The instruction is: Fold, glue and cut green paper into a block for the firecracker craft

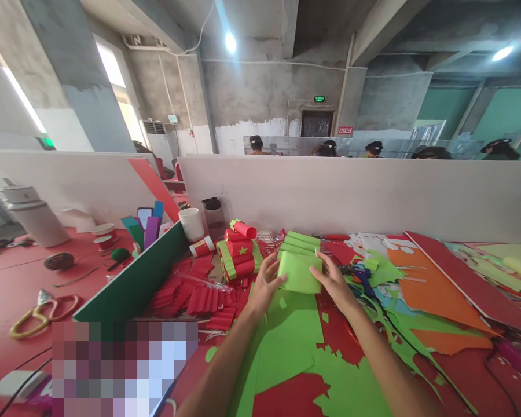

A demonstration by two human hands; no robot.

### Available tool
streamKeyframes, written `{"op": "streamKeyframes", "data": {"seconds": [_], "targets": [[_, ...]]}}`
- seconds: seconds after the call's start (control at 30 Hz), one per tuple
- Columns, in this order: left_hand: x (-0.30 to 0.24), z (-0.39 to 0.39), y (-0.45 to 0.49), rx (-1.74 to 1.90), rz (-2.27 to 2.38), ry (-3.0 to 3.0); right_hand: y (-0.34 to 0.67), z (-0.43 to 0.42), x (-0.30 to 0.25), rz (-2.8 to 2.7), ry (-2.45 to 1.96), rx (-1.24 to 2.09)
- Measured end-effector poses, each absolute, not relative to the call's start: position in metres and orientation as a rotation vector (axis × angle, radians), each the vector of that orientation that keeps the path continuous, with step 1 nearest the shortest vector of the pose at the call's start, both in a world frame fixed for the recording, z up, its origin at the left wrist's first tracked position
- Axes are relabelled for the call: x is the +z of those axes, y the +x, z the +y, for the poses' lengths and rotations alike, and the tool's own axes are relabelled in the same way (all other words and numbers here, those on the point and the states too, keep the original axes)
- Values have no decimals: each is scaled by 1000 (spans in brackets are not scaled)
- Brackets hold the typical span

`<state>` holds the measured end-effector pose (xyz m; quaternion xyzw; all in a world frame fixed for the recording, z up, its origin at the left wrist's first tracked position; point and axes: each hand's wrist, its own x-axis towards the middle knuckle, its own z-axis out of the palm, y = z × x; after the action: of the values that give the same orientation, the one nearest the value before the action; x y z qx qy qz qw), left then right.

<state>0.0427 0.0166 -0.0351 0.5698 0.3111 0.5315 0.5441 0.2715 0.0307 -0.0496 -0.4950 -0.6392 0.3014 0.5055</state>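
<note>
Both hands hold a bright green folded sheet [301,272] between them, above the middle of the table. My left hand [264,284] grips its left edge, thumb on the near face. My right hand [335,279] pinches the right edge the same way. Just behind it lie several green rolled or folded pieces [303,238]. Flat green sheets [286,336] spread beneath my forearms, some with jagged cut edges. Left of my hands is a stack of red rolls with green trim and a star [242,251]. Red pleated strips [206,295] lie in a heap beside it.
A dark green board [134,272] stands at the left, with scissors [43,315] beyond it. Paper cups [191,223] and a lidded jar [213,213] stand near the white partition [356,191]. A blue glue gun [363,278], orange sheets [434,289] and green scraps lie right.
</note>
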Motion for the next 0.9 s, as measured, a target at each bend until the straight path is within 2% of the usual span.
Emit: {"op": "streamKeyframes", "data": {"seconds": [0.23, 0.47, 0.6, 0.77, 0.9], "targets": [[-35, 19, 34, 1231, 725, 1629, 278, 21, -36, -1640, -1191, 846], [-23, 11, 26, 1175, 867, 2076, 270, 9, -20, -1990, -1137, 471], [-22, 12, 25, 1135, 853, 2171, 278, 8, -19, -2114, -1122, 383], [-22, 11, 22, 1141, 786, 2258, 282, 6, -19, -2208, -1083, 381], [-21, 9, 21, 1086, 744, 2295, 281, 4, -15, -2293, -1045, 501]]}}
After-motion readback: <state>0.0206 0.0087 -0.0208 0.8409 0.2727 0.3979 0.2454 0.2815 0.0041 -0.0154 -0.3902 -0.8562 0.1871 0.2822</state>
